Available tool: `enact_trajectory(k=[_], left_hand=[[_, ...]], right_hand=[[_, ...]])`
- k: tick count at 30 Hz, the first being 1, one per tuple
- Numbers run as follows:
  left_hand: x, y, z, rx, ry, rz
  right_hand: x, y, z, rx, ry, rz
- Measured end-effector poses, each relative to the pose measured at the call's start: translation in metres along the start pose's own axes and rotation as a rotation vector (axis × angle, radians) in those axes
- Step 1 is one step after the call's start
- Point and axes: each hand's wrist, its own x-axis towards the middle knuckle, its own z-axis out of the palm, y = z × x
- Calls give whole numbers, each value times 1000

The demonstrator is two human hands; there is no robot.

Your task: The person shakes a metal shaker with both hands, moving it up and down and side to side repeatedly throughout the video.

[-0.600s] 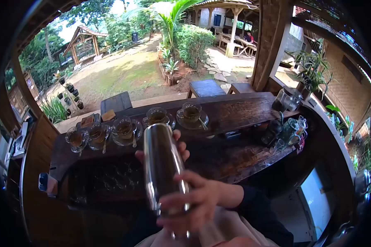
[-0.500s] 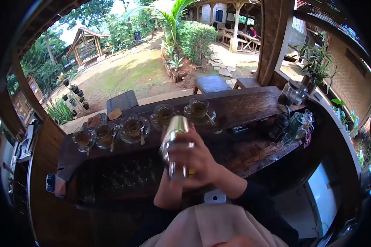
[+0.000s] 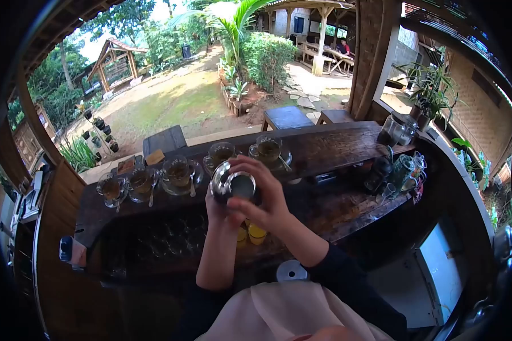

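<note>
A shiny metal cocktail shaker [image 3: 222,181] is held up in front of my chest, over the counter, one end turned toward me. My right hand [image 3: 265,192] wraps its right side, fingers over the top and thumb across the near end. From the left and below, my left hand [image 3: 216,211] grips it, its fingers mostly hidden behind the metal. Beyond the shaker, a glass cup [image 3: 222,152] of brown drink stands on a saucer. Below my wrists, a glass of yellow liquid [image 3: 257,233] shows between my forearms.
Several more cups, such as this glass cup [image 3: 176,170], line the dark wooden counter [image 3: 330,146] on saucers with spoons. At right stand a lidded glass jar [image 3: 398,129] and clustered glass mugs [image 3: 404,170]. Clear glasses [image 3: 173,238] sit on the lower shelf. A person [image 3: 343,47] sits far off outside.
The shaker has swung from upright and blurred to tipped, one end now facing me. Both hands moved with it and still hold it. More of the yellow drink shows.
</note>
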Motion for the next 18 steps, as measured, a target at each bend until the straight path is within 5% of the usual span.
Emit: enact_trajectory(k=[1,3,4,5,7,8,9,11,12,14,15,16,17,18], left_hand=[[-10,-2,8,-49,8,-67],[-5,3,-25,-857,-461,-570],[-36,10,25,-667,-549,-543],[-37,20,11,-382,-491,-360],[-14,12,-6,-241,-984,-131],[-15,18,-10,-225,-886,-203],[-28,17,15,-317,-507,-214],[1,15,-20,-442,-558,-277],[-3,13,-17,-291,-259,-198],[-27,5,39,14,364,-20],[-35,18,38,-129,94,-171],[-44,29,35,-265,-172,-327],[-58,28,40,-275,-213,-289],[-51,21,35,-196,-550,-148]], right_hand=[[1,-6,-4,-40,6,-10],[6,-22,-6,-67,17,-43],[-1,-38,-6,-10,-29,-347],[-8,-47,-6,50,-70,-646],[-14,-34,-8,24,-86,-793],[-15,-24,-6,-15,-96,-953],[-10,-11,-1,56,-63,-800],[1,9,2,-67,-41,-252],[-1,17,10,2,46,95],[0,1,-2,-16,2,-4],[3,-12,-9,-44,-33,-103],[1,-34,-16,-95,-101,-443],[-5,-52,-19,-147,-176,-765],[-10,-49,-13,-148,-175,-762]])
